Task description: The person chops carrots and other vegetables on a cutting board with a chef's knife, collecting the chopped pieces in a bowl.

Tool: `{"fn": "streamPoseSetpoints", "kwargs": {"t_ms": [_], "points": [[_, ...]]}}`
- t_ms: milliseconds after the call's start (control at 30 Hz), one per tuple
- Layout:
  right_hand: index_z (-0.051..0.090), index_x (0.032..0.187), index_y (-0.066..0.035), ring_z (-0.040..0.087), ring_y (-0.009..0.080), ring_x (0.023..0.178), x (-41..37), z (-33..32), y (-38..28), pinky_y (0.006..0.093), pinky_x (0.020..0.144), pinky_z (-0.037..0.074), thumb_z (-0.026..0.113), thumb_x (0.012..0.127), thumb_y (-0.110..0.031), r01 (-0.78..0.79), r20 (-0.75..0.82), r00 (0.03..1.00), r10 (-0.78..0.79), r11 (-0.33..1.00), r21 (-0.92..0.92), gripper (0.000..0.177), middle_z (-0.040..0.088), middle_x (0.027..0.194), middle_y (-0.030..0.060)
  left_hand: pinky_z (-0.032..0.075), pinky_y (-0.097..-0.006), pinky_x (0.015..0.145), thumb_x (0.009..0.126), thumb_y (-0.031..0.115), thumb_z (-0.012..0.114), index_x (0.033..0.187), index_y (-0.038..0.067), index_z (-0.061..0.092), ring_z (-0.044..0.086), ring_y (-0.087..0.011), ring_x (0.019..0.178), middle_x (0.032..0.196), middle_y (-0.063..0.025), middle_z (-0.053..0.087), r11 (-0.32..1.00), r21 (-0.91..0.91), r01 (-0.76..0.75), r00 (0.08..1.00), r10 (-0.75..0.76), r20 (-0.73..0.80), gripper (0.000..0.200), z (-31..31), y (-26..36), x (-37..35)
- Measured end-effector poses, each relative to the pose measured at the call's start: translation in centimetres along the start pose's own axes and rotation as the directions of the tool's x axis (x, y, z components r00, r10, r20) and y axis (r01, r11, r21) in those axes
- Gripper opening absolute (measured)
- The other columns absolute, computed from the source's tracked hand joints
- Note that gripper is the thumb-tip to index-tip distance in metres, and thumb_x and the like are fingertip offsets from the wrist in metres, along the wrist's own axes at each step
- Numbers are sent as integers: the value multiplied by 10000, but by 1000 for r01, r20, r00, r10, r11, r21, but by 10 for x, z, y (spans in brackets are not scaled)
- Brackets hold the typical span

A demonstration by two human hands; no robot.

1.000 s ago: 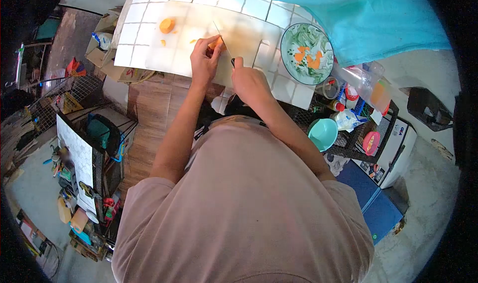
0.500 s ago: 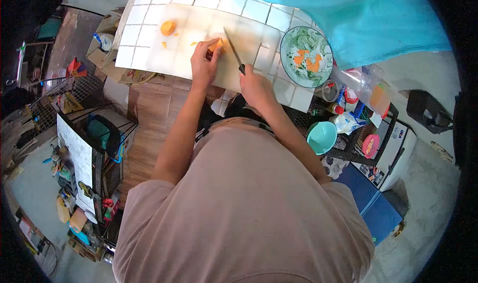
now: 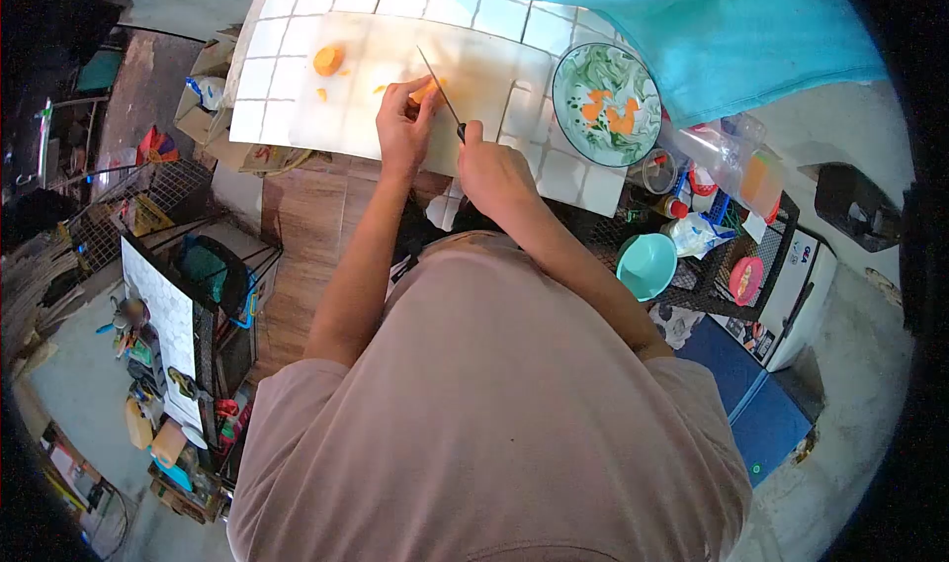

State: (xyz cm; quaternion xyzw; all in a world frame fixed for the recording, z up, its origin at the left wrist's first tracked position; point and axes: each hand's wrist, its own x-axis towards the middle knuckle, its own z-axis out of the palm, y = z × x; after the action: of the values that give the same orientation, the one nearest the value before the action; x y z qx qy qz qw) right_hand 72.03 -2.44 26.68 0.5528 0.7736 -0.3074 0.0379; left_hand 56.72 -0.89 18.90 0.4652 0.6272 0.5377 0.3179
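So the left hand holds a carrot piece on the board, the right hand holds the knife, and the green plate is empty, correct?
No: the head view shows orange pieces lying in the green plate. The left hand does hold the carrot piece on the board, the right hand the knife.

Orange piece [image 3: 426, 89] mostly under fingers [image 3: 403, 99]

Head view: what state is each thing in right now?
Left hand: pinning carrot piece on board.
Right hand: gripping knife.
Knife: blade angled beside the carrot piece.
Carrot stub: loose on board.
Bowl: upright, orange pieces inside.
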Motion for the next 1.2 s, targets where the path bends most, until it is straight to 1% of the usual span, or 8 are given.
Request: {"fn": "streamPoseSetpoints", "kwargs": {"t_ms": [67,367,467,533,667,833,1000,1200], "points": [[460,1115,29,715,444,724,1,4,0,551,676,566,461,1068,-239,-7,19,1000,8,1000,-12,272,698,735,243,495,-249,661,975,95,730,1186,25,721,565,-101,726,909,-46,575,997,74,-8,1000,9,-3,222,-1,2,-1],[457,1136,40,723,433,738,3,9,-2,536,677,570,459,1067,-221,10,18,1000,-10,999,-39,270,703,740,243,517,-260,706,973,67,723,1171,1,713,617,-125,804,955,-71,606,998,39,-53,998,54,-21,209,1,-4,-1],[453,1132,36,724,434,738,7,12,-2,540,673,569,457,1066,-216,-26,25,999,27,999,-42,260,704,745,249,519,-262,712,974,68,722,1168,2,714,614,-125,806,957,-69,607,995,69,-72,997,74,-28,205,1,-7,0],[455,1124,29,723,434,733,10,13,-2,537,665,570,461,1062,-208,19,-13,1000,-19,999,-41,245,705,747,249,517,-261,712,974,69,722,1169,7,716,613,-126,803,958,-66,608,995,67,-68,997,70,-25,205,1,-5,-1],[459,1120,27,724,430,728,9,12,-3,533,657,570,466,1060,-211,-6,3,1000,6,999,-50,245,703,741,245,509,-257,704,972,73,722,1174,22,724,606,-126,798,953,-66,613,997,59,-45,999,46,-24,209,-1,3,-2],[461,1113,27,723,430,724,11,16,1,531,648,569,467,1064,-226,43,-27,999,-45,997,-66,258,700,731,240,508,-270,700,968,73,723,1171,29,733,608,-140,802,928,-78,626,993,99,-60,997,63,-35,207,-2,4,-1],[463,1104,19,722,433,725,13,14,2,538,656,569,460,1069,-233,16,-13,1000,-16,998,-61,254,697,730,245,510,-281,692,967,73,724,1164,27,737,609,-151,785,918,-84,635,994,72,-87,994,91,-59,202,1,1,-1],[463,1095,22,715,450,726,12,11,2,547,662,566,457,1075,-255,10,-14,1000,-11,999,-43,277,693,735,257,516,-278,696,959,73,734,1155,23,737,614,-150,782,924,-85,641,987,130,-89,993,97,-62,202,1,-2,-1]]}}
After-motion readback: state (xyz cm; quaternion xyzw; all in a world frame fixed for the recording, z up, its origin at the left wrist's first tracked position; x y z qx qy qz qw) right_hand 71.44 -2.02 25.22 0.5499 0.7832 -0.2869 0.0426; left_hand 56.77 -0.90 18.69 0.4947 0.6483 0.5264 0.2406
